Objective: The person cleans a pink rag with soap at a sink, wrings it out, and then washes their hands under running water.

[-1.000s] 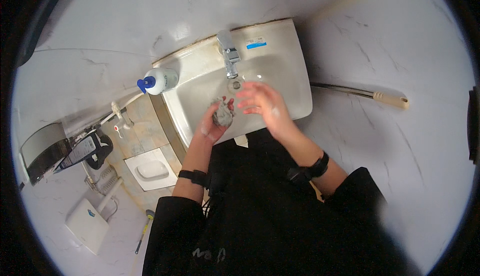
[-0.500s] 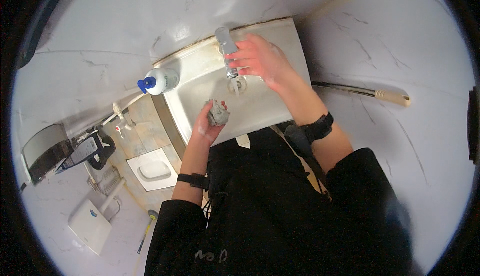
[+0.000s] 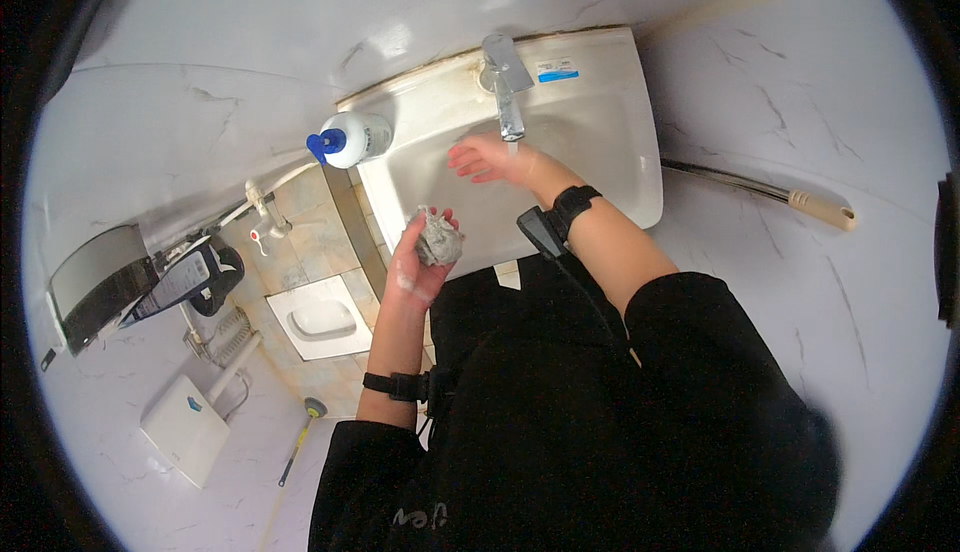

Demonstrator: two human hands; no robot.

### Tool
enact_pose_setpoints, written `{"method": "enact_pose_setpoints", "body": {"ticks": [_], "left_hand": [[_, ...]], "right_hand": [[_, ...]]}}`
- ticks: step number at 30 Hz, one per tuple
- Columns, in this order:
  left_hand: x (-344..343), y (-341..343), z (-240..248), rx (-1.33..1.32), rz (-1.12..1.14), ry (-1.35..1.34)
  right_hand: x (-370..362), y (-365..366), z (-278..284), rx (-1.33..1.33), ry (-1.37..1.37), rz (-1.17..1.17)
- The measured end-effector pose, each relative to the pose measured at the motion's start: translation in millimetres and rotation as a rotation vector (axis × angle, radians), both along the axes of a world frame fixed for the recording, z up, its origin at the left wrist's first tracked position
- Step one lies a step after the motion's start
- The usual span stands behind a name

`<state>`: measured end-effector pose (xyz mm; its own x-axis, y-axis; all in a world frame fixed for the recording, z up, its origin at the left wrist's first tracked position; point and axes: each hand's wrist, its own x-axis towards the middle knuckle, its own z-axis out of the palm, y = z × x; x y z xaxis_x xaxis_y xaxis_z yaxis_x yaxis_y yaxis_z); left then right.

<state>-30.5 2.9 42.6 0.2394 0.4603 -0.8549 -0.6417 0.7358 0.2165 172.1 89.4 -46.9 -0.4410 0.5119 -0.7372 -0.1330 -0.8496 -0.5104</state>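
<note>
In my left hand point(image 3: 422, 274), fingers curled around it, is a crumpled grey rag point(image 3: 440, 239), near the front left edge of the white sink point(image 3: 622, 124). White suds streak the heel of that hand. My right hand point(image 3: 490, 160) is in the basin with nothing in it, its fingers loosely spread and pointing left. Above its wrist stands the chrome faucet point(image 3: 507, 87), lever up at the back. A short stream of water point(image 3: 513, 149) runs from the spout onto the wrist.
A white pump bottle point(image 3: 357, 140) with a blue top stands on the sink's left rim. To the left are a wall tap point(image 3: 264, 222), a squat toilet point(image 3: 320, 319) and a paper dispenser point(image 3: 100, 282). A pole with a beige grip point(image 3: 822, 209) leans at the right.
My right hand has come down from the faucet lever to beneath the spout, moving toward me. My left hand keeps the rag. The whole view has shifted slightly.
</note>
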Motion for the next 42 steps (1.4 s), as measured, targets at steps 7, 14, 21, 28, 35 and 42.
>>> {"method": "enact_pose_setpoints", "body": {"ticks": [7,14,21,28,35,42], "left_hand": [[-5,1,-3,-0.002,-0.019,0.043],[13,8,-19,-0.005,-0.092,0.036],[72,61,-63,0.005,-0.265,0.004],[135,94,-117,0.151,-0.625,0.026],[177,105,-95,0.267,-1.031,0.121],[178,109,-76,0.158,-0.864,0.13]], "right_hand": [[4,16,17,0.099,-0.176,0.271],[29,-17,35,-0.006,0.238,-0.243],[77,-81,34,-0.166,0.107,-0.713],[108,-126,42,-0.158,0.03,-0.77],[124,-140,46,-0.118,-0.053,-0.813],[108,-119,35,-0.173,-0.127,-0.816]]}}
